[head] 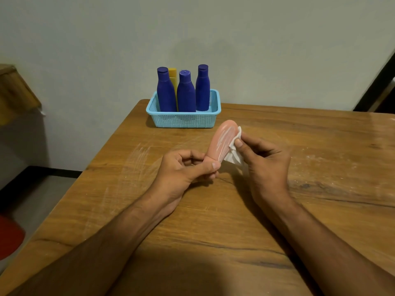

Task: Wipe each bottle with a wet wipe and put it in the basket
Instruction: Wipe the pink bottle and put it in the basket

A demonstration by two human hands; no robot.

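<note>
My left hand (183, 167) grips a pink bottle (222, 142) by its lower end, above the middle of the wooden table (213, 221), with the bottle tilted away from me. White streaks run along the bottle's side. My right hand (265, 161) pinches a white wet wipe (235, 154) and presses it against the bottle's right side. Behind them stands a light blue basket (183, 119) with three dark blue bottles (186, 92) upright in it and a yellow bottle (173, 80) partly hidden behind them.
The basket sits near the table's far edge by the wall. White smears mark the table top (136, 159) left of my hands. A wooden piece of furniture (15, 92) is at the far left and a red object (9, 236) lies below the table's left side.
</note>
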